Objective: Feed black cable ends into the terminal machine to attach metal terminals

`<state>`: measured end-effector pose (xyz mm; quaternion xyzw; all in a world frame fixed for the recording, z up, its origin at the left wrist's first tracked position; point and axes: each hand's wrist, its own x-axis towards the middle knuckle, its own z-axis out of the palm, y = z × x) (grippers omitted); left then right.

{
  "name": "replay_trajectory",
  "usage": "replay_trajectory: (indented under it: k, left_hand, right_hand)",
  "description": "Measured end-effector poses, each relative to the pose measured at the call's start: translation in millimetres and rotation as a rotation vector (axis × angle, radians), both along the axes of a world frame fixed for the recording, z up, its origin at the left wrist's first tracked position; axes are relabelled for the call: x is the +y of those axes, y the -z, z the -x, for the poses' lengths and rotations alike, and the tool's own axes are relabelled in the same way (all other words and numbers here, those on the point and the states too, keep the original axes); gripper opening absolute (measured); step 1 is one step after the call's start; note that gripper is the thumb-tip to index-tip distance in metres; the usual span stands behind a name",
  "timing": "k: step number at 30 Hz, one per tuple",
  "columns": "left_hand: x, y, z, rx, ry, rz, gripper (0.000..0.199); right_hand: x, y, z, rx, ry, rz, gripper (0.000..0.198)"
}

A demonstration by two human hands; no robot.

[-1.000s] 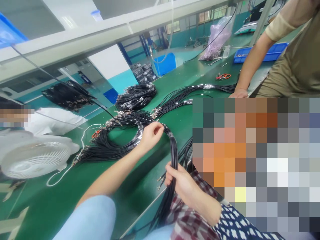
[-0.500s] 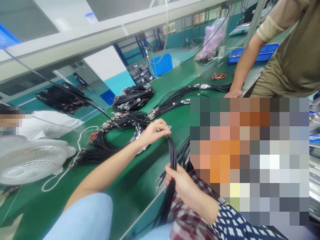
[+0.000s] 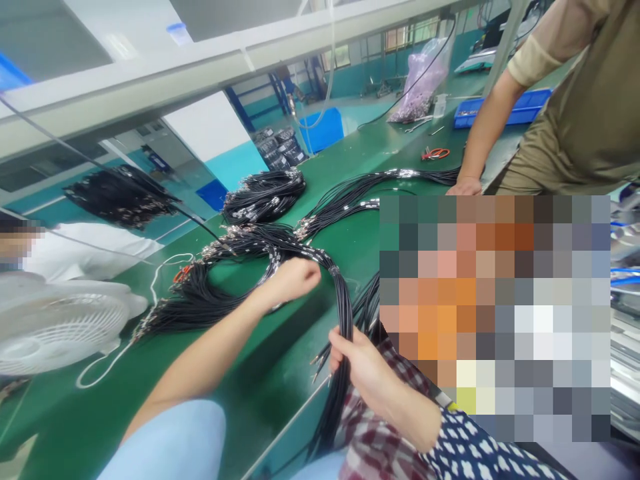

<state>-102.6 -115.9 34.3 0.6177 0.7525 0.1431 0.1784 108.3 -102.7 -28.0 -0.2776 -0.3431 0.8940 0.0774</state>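
My right hand (image 3: 354, 355) grips the black cable bundle (image 3: 343, 297) by the near edge of the counter (image 3: 273, 383); its long axis runs away from me; my left hand (image 3: 295, 277), fingers curled closed, sits just left of it; whether it holds anything I can't tell.

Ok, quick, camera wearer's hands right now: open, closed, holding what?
Left hand: closed in a fist; whether anything is inside cannot be told.
Right hand: closed, holding a black cable bundle.
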Motion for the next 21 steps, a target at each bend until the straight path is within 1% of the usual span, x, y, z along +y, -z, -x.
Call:
replay_trajectory:
  k: [1, 2, 3, 4, 5, 6, 7, 8, 9, 10, 11, 12, 13, 16, 19, 21]
  left_hand:
    - [5.3, -11.2, 0.0, 0.036, -0.035, -0.061, 0.032]
    - [12.3, -19.6, -1.5, 0.072, -0.039, -0.117, 0.034]
    - [21.3, -24.4, -4.4, 0.128, 0.035, -0.145, 0.032]
    - [31.9, -25.6, -8.2, 0.176, 0.122, -0.126, 0.032]
    - [43.5, -23.4, -12.0, 0.190, 0.192, -0.057, 0.031]
    - [55.6, -18.8, -15.2, 0.162, 0.234, 0.061, 0.029]
    - [67.1, -12.9, -17.3, 0.108, 0.252, 0.204, 0.028]
    - [77.2, -7.1, -18.1, 0.075, 0.263, 0.271, 0.029]
    - [85.2, -2.3, -17.3, 0.038, 0.271, 0.312, 0.028]
    - [90.4, 0.5, -15.1, 0.002, 0.276, 0.321, 0.025]
    - [92.6, 1.0, -11.5, -0.030, 0.278, 0.295, 0.020]
    - [91.8, -0.7, -6.9, -0.066, 0.274, 0.254, 0.018]
    - [88.1, -4.4, -1.4, -0.097, 0.263, 0.203, 0.021]
    - [64.9, -21.2, 17.1, -0.158, 0.215, 0.027, 0.032]
    - [35.0, -35.9, 32.7, -0.180, 0.181, -0.103, 0.029]
    - [16.6, -42.5, 38.5, -0.126, 0.103, -0.167, 0.026]
  right_hand:
    - [-1.0, -0.2, 0.1, -0.005, -0.005, -0.005, 0.040]
    - [-2.3, -0.5, 0.3, -0.009, -0.007, -0.013, 0.040]
    - [-3.6, -0.8, 0.6, -0.014, -0.008, -0.023, 0.039]
    - [-4.8, -1.1, 0.9, -0.019, -0.007, -0.036, 0.039]
    - [-5.8, -1.2, 1.3, -0.025, -0.008, -0.051, 0.038]
    - [-6.4, -1.0, 1.5, -0.032, -0.009, -0.065, 0.038]
    - [-6.7, -0.6, 1.7, -0.037, -0.009, -0.075, 0.038]
    - [-6.4, 0.0, 1.8, -0.040, -0.008, -0.080, 0.037]
    - [-5.9, 0.7, 1.8, -0.040, -0.005, -0.079, 0.038]
    - [-5.1, 1.4, 1.7, -0.040, -0.002, -0.075, 0.038]
    - [-4.3, 2.1, 1.5, -0.040, 0.002, -0.072, 0.038]
    - [-3.6, 2.7, 1.3, -0.041, 0.005, -0.070, 0.039]
    - [-3.0, 3.3, 1.2, -0.042, 0.004, -0.068, 0.039]
    - [-2.1, 4.5, 0.6, -0.040, 0.010, -0.054, 0.040]
    - [-1.3, 4.9, -0.2, -0.034, 0.012, -0.038, 0.041]
    - [-0.4, 4.8, -0.7, -0.029, 0.009, -0.028, 0.042]
